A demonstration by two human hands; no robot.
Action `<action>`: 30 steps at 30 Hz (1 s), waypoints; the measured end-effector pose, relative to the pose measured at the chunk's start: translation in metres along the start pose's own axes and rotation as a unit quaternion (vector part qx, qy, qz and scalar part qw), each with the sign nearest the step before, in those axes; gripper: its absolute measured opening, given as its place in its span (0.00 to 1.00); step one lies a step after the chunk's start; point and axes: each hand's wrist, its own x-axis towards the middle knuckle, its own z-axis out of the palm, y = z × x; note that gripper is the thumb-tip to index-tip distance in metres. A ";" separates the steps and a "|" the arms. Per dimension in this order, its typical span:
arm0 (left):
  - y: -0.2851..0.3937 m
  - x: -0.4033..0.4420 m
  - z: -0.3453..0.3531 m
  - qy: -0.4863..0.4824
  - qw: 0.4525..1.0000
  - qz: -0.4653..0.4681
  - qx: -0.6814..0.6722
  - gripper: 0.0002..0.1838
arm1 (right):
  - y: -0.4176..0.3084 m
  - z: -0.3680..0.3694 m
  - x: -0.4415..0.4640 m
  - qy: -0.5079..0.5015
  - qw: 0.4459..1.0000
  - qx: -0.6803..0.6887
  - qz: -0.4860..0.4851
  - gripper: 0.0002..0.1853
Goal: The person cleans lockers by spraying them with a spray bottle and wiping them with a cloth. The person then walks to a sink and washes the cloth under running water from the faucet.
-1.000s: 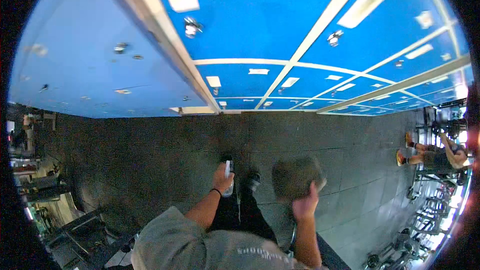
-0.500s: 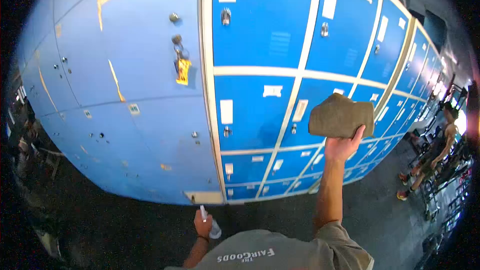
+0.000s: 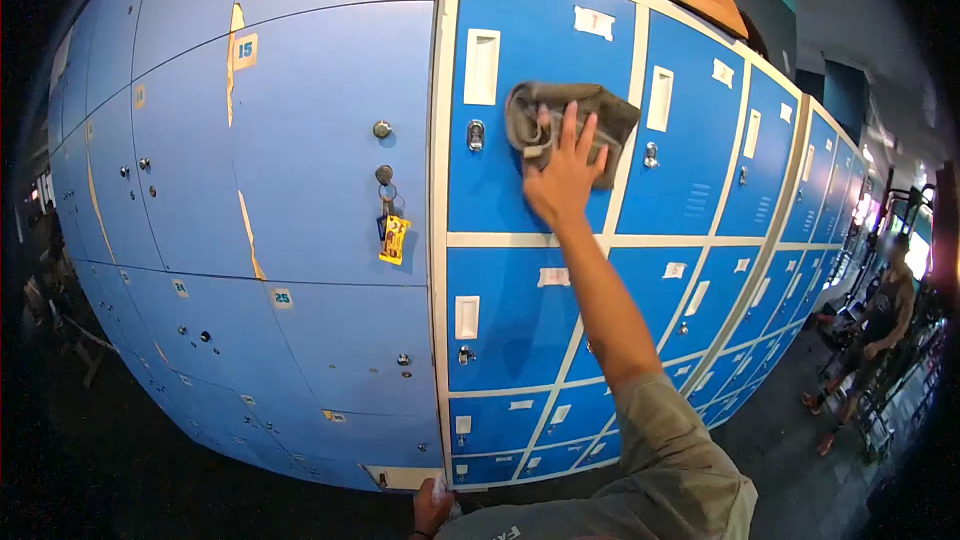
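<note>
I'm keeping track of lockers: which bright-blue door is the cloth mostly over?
The top-row door labelled 1, next to the paler lockers: the right hand has the cloth over its right side, unlike the other bright-blue doors.

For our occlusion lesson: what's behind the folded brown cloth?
A blue rectangular locker door and white frame show around the folded brown cloth; the covered patch is hidden.

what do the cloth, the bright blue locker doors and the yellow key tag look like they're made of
Cloth: matte fabric, perhaps towelling, judging by its soft folds.
Bright blue locker doors: probably painted sheet metal, smooth, with crisp edges and some vent slits.
Yellow key tag: perhaps printed plastic or rubber, from its saturated colour; too small to be sure.
</note>
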 end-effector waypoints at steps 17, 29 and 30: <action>-0.072 0.065 0.009 -0.017 0.990 -0.103 0.090 0.37 | -0.054 0.024 0.105 0.101 0.985 0.100 -0.095 0.32; -0.099 0.079 0.024 -0.074 0.985 -0.120 0.094 0.33 | -0.042 0.035 0.172 0.180 0.969 0.131 -0.103 0.30; -0.100 0.079 0.023 -0.077 0.985 -0.121 0.096 0.32 | -0.042 0.034 0.157 0.172 0.969 0.143 -0.107 0.30</action>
